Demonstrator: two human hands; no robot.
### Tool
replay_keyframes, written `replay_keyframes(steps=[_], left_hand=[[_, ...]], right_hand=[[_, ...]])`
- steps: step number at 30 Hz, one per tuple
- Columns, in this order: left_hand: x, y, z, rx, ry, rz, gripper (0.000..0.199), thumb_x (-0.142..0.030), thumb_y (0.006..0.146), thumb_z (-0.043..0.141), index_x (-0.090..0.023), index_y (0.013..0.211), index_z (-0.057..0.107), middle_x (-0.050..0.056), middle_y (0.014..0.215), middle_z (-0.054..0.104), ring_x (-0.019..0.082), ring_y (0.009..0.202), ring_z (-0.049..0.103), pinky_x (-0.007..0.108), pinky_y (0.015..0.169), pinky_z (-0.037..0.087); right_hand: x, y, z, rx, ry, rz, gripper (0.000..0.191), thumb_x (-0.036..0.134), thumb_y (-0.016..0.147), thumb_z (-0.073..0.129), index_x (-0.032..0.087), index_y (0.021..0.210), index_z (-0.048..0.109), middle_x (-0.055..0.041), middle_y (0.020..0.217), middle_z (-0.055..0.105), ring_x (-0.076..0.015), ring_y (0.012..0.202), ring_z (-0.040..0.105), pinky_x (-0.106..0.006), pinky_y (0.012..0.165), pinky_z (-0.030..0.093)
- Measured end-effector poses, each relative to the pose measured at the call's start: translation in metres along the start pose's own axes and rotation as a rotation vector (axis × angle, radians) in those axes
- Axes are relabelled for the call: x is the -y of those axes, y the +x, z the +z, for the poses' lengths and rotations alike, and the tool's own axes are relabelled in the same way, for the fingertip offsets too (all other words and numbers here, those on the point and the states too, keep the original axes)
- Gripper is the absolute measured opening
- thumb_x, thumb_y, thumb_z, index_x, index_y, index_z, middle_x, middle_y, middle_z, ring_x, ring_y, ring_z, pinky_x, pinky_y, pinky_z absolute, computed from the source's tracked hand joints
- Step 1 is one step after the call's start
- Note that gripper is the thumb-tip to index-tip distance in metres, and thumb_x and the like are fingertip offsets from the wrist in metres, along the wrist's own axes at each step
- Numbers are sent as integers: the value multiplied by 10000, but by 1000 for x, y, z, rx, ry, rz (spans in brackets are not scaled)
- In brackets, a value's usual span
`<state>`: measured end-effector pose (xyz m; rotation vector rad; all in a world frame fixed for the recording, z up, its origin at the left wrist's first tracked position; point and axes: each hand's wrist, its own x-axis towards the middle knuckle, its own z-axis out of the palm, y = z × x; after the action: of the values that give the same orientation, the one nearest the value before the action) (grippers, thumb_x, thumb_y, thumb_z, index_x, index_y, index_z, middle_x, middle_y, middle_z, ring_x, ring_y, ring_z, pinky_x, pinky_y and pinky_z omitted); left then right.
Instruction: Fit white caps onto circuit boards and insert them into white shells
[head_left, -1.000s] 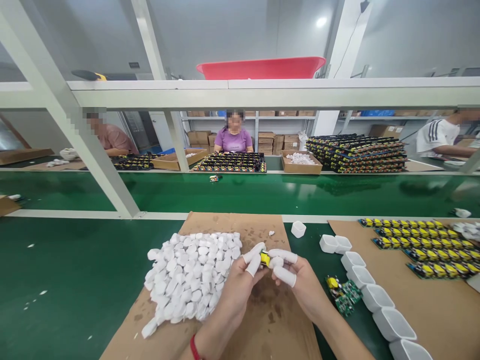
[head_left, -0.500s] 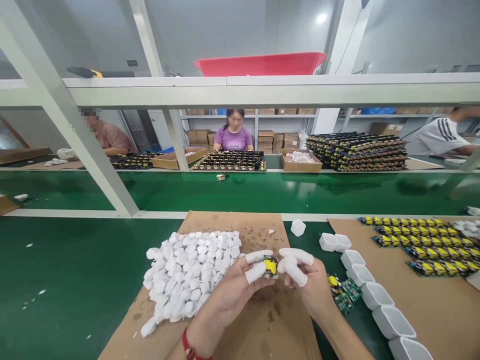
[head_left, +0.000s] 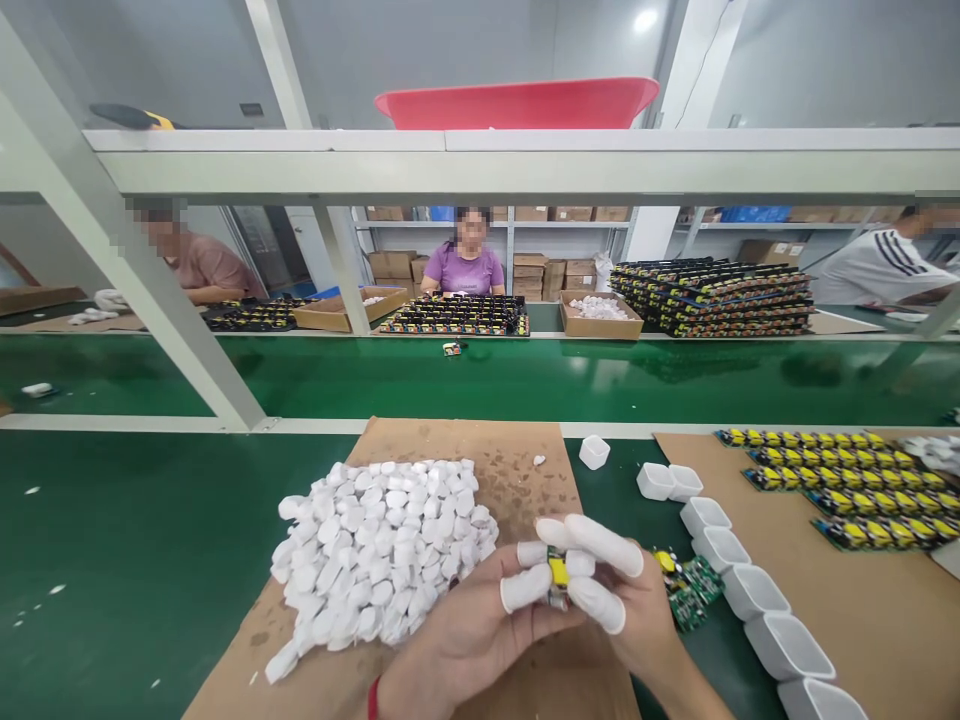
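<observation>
A small circuit board with a yellow component (head_left: 558,571) is held up above the cardboard. My left hand (head_left: 487,615) pinches it from the left between finger and thumb. From the right, my right hand (head_left: 637,600) closes its fingers against the same board. White finger cots cover several fingertips on both hands and partly hide the board. To the left of my hands lies a heap of small white pieces (head_left: 382,550). Just right of my right hand, loose green circuit boards (head_left: 694,595) lie on the bench.
White open-topped plastic cases (head_left: 757,592) run in a line at right. One case (head_left: 595,452) stands apart. Rows of boards with yellow parts (head_left: 877,535) lie on cardboard (head_left: 825,610). Across the green conveyor belt (head_left: 525,385) sit other people; a metal frame (head_left: 480,172) spans above.
My right hand has moved in to the left and now touches the board. The board sits slightly lower and further right. The small item on the belt has shifted right.
</observation>
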<state>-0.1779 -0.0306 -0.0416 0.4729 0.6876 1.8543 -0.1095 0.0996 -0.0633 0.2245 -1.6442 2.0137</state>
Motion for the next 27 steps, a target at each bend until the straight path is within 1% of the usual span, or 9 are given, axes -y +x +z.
replay_keyframes(steps=[3,6,8,11,14,18,20,24,27], left_hand=[[1,-1,1,-21,-15,1,296,-295,739,812,-153,983,724,72,990,677,171,930,624,262,872,539],[1,-2,1,-31,3,-16,274,-288,764,789,-162,997,721,88,990,672,172,917,627,256,841,543],[1,-3,0,-20,14,-30,265,-286,784,768,-169,1015,717,95,945,673,172,882,634,253,821,540],[1,-3,-1,-22,15,-34,286,-306,763,785,-172,1007,719,92,883,673,172,824,641,251,789,541],[3,-3,-3,-33,-1,-32,322,-314,725,815,-150,985,720,105,872,675,160,787,641,224,732,552],[9,-3,-4,-58,-46,-32,347,-277,697,830,-130,987,711,133,924,680,176,777,651,220,669,563],[12,-3,-4,-65,-70,-35,337,-264,692,832,-126,973,710,136,913,682,181,762,657,227,659,568],[12,-2,-3,-83,-61,-53,393,-332,631,876,-85,887,709,127,822,672,160,705,649,219,654,574],[8,-3,-4,-115,-24,-59,375,-340,631,875,-105,865,702,99,770,664,153,677,645,202,619,565]], right_hand=[[6,2,1,-15,-102,-160,205,352,808,706,350,1011,733,-65,940,736,-221,768,694,-303,641,603],[12,7,3,18,-206,-315,227,312,836,678,309,1058,723,-69,914,740,-230,820,702,-302,689,612],[16,9,4,47,-248,-381,244,311,855,658,307,1094,706,-61,929,742,-227,855,705,-292,723,612],[18,10,4,62,-337,-420,263,344,879,627,308,1133,686,-56,992,734,-224,887,707,-269,747,611],[17,7,1,23,-466,-469,299,362,891,607,300,1178,658,-57,1095,702,-222,934,700,-253,780,609],[10,1,0,-14,-581,-519,373,370,945,500,335,1315,529,-45,1257,616,-257,1083,639,-325,853,599],[5,-2,0,-30,-582,-511,378,377,964,447,334,1335,507,-39,1290,593,-261,1099,630,-345,866,596],[-10,-10,0,-61,-553,-534,365,335,959,464,285,1312,543,-21,1358,534,-266,1197,560,-372,967,544],[-17,-15,-2,-60,-552,-523,357,324,954,468,267,1293,563,-49,1354,535,-281,1198,558,-402,944,551]])
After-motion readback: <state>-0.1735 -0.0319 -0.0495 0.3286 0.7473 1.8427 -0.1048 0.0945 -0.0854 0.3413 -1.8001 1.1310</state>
